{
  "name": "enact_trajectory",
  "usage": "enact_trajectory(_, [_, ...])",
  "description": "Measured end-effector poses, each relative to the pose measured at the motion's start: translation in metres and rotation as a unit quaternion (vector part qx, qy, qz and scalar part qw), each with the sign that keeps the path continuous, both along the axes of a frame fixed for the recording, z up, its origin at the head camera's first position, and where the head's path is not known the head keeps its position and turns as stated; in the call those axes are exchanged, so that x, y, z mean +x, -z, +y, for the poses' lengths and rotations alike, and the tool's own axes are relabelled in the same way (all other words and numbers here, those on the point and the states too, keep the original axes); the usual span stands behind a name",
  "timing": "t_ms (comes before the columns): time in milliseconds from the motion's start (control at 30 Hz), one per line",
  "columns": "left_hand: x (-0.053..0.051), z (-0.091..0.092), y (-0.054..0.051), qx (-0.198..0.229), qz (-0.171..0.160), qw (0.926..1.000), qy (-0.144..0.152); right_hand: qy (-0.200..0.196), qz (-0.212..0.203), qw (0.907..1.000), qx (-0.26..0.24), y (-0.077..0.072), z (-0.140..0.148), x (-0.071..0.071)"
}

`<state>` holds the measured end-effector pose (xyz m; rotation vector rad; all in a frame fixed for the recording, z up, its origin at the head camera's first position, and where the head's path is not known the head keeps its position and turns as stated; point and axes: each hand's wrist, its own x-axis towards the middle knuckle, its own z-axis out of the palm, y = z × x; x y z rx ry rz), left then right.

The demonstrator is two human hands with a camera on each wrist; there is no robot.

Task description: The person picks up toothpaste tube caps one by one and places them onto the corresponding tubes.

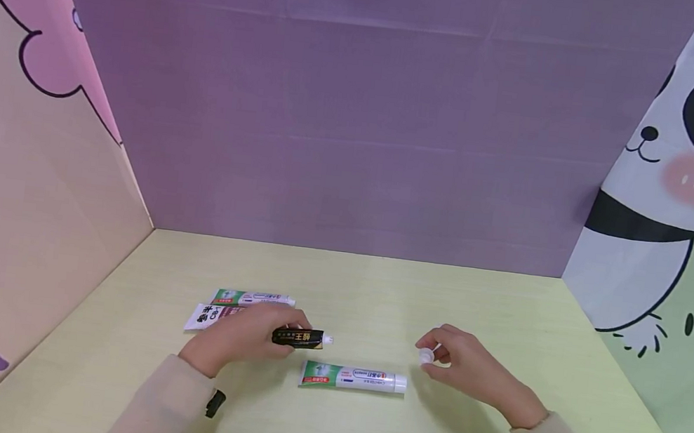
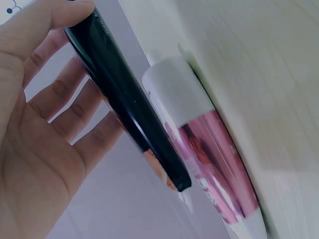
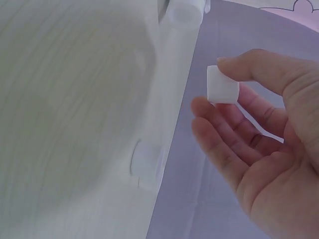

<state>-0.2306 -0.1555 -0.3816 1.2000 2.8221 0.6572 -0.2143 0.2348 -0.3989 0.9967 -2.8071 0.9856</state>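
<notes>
My left hand (image 1: pixel 243 336) holds a black toothpaste tube (image 1: pixel 298 338) above the table, its uncapped white nozzle (image 1: pixel 327 339) pointing right. The left wrist view shows the thumb and fingers on the dark tube (image 2: pixel 124 94). Off to the right, my right hand (image 1: pixel 471 367) pinches a small white cap (image 1: pixel 426 355) between thumb and fingers; the same cap (image 3: pixel 222 84) is plain in the right wrist view. The cap and the nozzle are well apart. In front of the hands lies a green-and-white toothpaste tube (image 1: pixel 355 378), its white cap on and facing right.
Behind the left hand lie another green-and-white tube (image 1: pixel 256 299) and a white tube with dark lettering (image 1: pixel 209 316), partly hidden by the hand. The pale wooden table (image 1: pixel 471 300) meets a purple back wall (image 1: pixel 369 127) and printed side panels.
</notes>
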Motion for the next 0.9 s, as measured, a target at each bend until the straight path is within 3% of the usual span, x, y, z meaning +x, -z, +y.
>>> enact_trajectory(333, [-0.001,0.021,-0.002,-0.001,-0.012,0.9999,0.011,-0.006,0.025,0.9994,-0.023,0.003,-0.019,0.000])
enact_trajectory(900, [-0.001,0.039,-0.004,-0.005,-0.029,0.9994,0.017,0.013,0.015,0.9984,-0.052,0.003,-0.040,-0.003])
